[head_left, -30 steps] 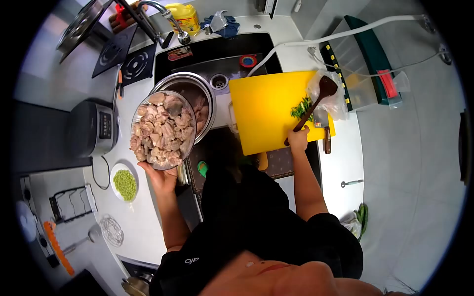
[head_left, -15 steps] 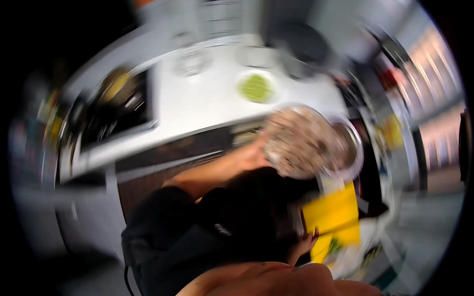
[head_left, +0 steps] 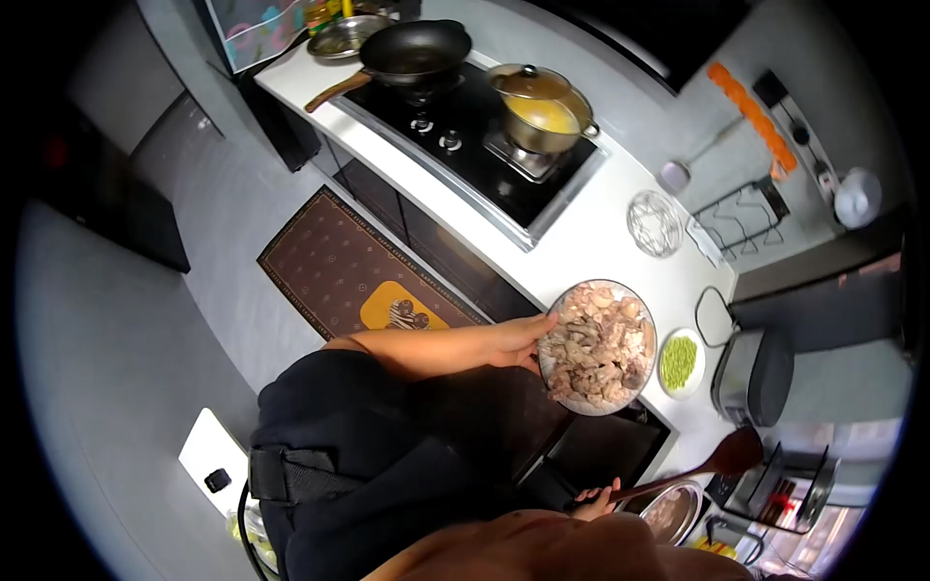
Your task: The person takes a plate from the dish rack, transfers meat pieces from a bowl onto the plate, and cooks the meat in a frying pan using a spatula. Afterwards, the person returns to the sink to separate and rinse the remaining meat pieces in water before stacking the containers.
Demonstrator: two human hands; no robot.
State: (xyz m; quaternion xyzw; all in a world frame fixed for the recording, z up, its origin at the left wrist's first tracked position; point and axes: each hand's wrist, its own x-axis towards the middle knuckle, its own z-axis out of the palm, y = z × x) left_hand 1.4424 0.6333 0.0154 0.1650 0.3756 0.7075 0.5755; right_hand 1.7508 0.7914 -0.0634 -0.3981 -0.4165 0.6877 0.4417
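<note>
My left hand grips the near-left rim of a round plate heaped with pieces of cooked-looking meat. The plate is held out near the counter edge, roughly level. Lower in the view, my right hand is closed around the handle of a brown spatula, its blade pointing right. Below the spatula sits a metal pot with pale pieces inside, partly hidden by my body. A small plate of chopped green vegetables stands on the counter just right of the meat plate.
A black wok and a steaming pot with a tilted glass lid stand on the gas stove. A wire rack, a dark appliance and a dish rack line the counter. A patterned mat covers the floor.
My view has swung left toward the stove, which now shows fully. The meat plate stays in my left hand, and the spatula stays in my right hand.
</note>
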